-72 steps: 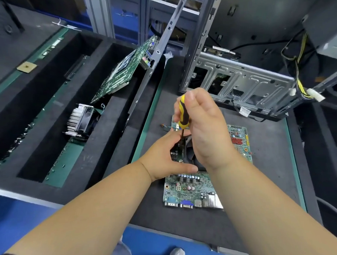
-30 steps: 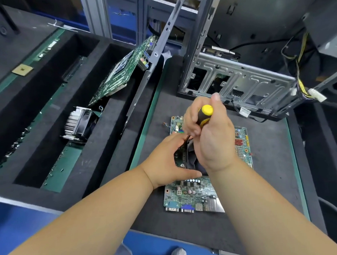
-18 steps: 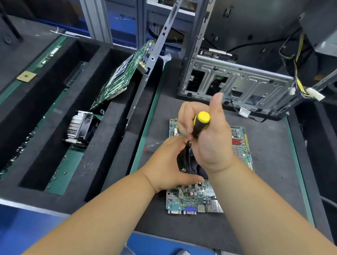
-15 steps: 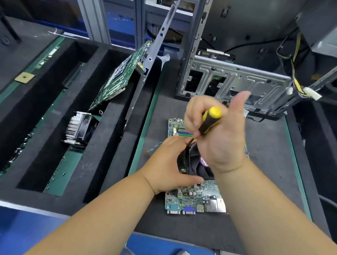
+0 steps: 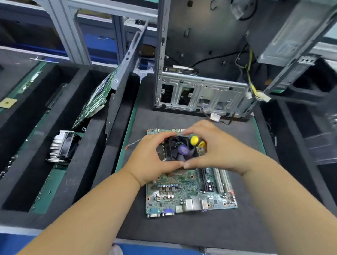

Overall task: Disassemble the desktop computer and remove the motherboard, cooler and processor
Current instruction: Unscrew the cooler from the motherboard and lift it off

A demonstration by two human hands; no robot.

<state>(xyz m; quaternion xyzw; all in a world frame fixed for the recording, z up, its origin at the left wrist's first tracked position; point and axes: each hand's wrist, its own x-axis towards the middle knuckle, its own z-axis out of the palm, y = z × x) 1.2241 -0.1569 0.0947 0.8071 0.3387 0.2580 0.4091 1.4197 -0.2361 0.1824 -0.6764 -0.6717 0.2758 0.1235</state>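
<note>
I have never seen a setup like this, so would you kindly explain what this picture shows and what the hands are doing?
There is no machine here: a person wears a camera on the head, so you look down along both forearms. On a dark mat lies a green motherboard, already out of the grey metal computer case standing behind it. On the board sits a black cooler with a fan. The left hand and right hand grip the cooler from either side; the right hand also holds a yellow-handled screwdriver. In the foam tray on the left lie another cooler and a second circuit board, leaning.
</note>
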